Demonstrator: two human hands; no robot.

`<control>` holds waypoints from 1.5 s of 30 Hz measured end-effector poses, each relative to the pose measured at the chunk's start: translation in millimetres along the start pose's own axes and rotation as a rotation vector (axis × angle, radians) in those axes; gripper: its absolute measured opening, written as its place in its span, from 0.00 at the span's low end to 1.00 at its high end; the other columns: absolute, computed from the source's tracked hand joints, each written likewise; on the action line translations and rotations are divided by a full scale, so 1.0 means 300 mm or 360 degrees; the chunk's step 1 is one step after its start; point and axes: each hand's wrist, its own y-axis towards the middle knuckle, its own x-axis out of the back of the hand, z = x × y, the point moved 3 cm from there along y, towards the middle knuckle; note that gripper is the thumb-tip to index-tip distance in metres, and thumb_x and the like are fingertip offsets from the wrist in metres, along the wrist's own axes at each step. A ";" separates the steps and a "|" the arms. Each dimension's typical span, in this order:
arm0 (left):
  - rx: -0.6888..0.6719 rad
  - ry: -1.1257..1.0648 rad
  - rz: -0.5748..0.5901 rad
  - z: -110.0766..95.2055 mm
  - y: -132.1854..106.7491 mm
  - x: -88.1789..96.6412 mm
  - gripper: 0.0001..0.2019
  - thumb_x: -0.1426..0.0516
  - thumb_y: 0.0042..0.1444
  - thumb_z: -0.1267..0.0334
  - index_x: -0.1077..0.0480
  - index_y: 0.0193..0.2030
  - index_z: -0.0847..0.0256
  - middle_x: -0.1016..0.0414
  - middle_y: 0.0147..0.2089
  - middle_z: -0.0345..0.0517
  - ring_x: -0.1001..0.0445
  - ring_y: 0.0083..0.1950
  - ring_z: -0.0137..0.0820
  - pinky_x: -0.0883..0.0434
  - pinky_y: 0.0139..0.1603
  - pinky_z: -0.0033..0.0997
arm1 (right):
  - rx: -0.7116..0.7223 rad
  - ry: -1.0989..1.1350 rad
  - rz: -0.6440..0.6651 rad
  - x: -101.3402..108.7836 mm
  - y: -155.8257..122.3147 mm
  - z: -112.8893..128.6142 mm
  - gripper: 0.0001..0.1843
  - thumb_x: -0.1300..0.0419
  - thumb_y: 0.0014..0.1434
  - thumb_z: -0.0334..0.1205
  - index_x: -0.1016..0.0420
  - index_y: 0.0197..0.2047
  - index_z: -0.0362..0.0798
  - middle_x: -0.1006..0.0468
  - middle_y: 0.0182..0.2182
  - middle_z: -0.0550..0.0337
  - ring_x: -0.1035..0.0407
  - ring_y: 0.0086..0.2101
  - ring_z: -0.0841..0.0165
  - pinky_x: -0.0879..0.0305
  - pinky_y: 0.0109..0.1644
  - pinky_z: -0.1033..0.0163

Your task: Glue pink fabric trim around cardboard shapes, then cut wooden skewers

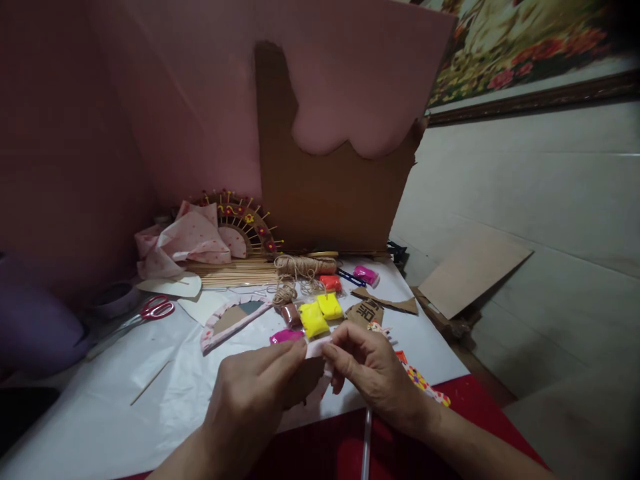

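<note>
Work piece: a brown piece (306, 381) with a pale strip (318, 347) along its upper edge; held between the two hands, low and central in the view, over the near part of the white sheet (100, 400).
Piece vs. left hand: brown part lies just right of the palm side, partly hidden by the hand; strip's left end meets the thumb tip.
Piece vs. right hand: strip's right end sits at the thumb and fingertips, touching.
Left hand (250, 383): nearly closed, piece pinched at thumb; back of hand toward the camera, other fingers mostly hidden; forearm enters from bottom left.
Right hand (373, 373): fingers curled, thumb and index closed on the strip; forearm slants in from lower right.
Yellow packets (314, 320): just beyond the fingertips.
Magenta packet (287, 337): just beyond the left hand.
Clear rod (367, 443): below the right hand, over the red surface (320, 453).
Fabric-edged half-round (233, 325): flat on sheet, beyond left hand.
Scissors (157, 308): farther left, well apart from both hands.
</note>
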 end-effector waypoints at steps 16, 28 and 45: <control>0.0138 0.0199 -0.0053 -0.038 0.052 0.055 0.09 0.45 0.57 0.64 0.25 0.42 0.60 0.20 0.43 0.50 0.23 0.43 0.35 0.26 0.43 0.31 | 0.0164 -0.0012 0.0092 0.040 0.000 0.012 0.09 0.45 0.62 0.41 0.33 0.34 0.45 0.32 0.25 0.63 0.35 0.26 0.74 0.36 0.30 0.68; 0.1560 -0.1235 0.0627 -0.005 -0.019 -0.092 0.25 0.49 0.54 0.44 0.27 0.28 0.67 0.28 0.22 0.43 0.33 0.24 0.27 0.40 0.25 0.24 | 0.0097 -0.0044 0.0305 0.024 -0.015 0.008 0.09 0.47 0.63 0.42 0.33 0.37 0.44 0.31 0.28 0.60 0.34 0.28 0.72 0.36 0.32 0.66; 0.1473 -0.1315 0.0649 -0.020 -0.018 -0.117 0.18 0.48 0.56 0.48 0.36 0.27 0.62 0.44 0.16 0.32 0.48 0.16 0.19 0.51 0.16 0.20 | -0.0029 -0.0032 0.0158 0.019 0.002 0.015 0.12 0.46 0.61 0.45 0.35 0.32 0.45 0.35 0.24 0.66 0.37 0.24 0.74 0.38 0.28 0.67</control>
